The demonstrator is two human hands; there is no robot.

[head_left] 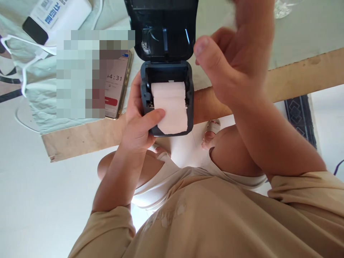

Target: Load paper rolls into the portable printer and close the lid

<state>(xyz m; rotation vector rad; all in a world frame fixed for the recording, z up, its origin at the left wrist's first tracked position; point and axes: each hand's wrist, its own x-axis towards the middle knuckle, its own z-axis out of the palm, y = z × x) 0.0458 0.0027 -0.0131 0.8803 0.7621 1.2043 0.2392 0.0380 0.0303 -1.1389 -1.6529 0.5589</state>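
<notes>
Above the table edge, open printer [166, 71] holding paper roll [170, 105], left hand [139, 122] gripping it, right hand [228, 64] spread

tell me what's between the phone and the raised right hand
In the head view, the open printer with its paper roll, gripped by the left hand, sits between the phone and right hand.

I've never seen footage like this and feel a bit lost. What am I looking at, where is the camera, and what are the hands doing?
The single picture comes from a camera worn on a person's head, looking down at their own arms and lap. The left hand grips a small dark printer with its lid open and a white paper roll inside, the thumb resting on the paper. The right hand is raised beside it, holding nothing visible. Behind, on the table, lie a phone showing a timer, a white box and white cables.
</notes>
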